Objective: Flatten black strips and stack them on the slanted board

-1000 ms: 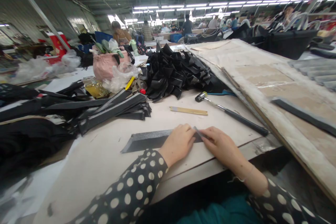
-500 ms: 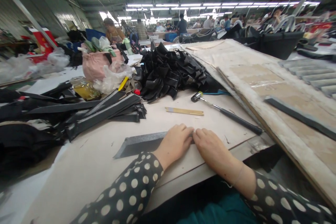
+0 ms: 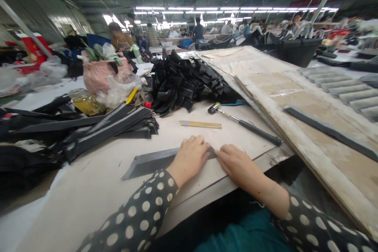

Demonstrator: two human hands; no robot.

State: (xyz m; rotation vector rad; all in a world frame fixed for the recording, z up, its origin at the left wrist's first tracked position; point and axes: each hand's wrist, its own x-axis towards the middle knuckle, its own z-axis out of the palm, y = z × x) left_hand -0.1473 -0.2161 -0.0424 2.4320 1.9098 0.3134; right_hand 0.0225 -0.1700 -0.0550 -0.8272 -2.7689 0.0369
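Observation:
A black strip (image 3: 159, 160) with a grey upper edge lies flat on the pale work surface. My left hand (image 3: 191, 156) rests over its right part, fingers bent and closed on it, hiding a section. At the strip's right end, my right hand (image 3: 236, 160) has its fingers pressed together at the corner; what the fingertips cover is hidden. Just beyond the hands are a flat yellowish stick (image 3: 201, 125) with a grey end and a hammer (image 3: 245, 124) with a black handle.
A heap of black pieces (image 3: 183, 82) stands at the back. Several long black strips (image 3: 109, 130) are stacked at left, near a jar (image 3: 85, 101) and a pink bag (image 3: 99, 75). A raised board (image 3: 265, 86) at right carries another strip (image 3: 327, 130). People work farther off.
The scene has shifted slightly left in view. My hands have parted a little, so a dark bit of the strip's right end now shows between them.

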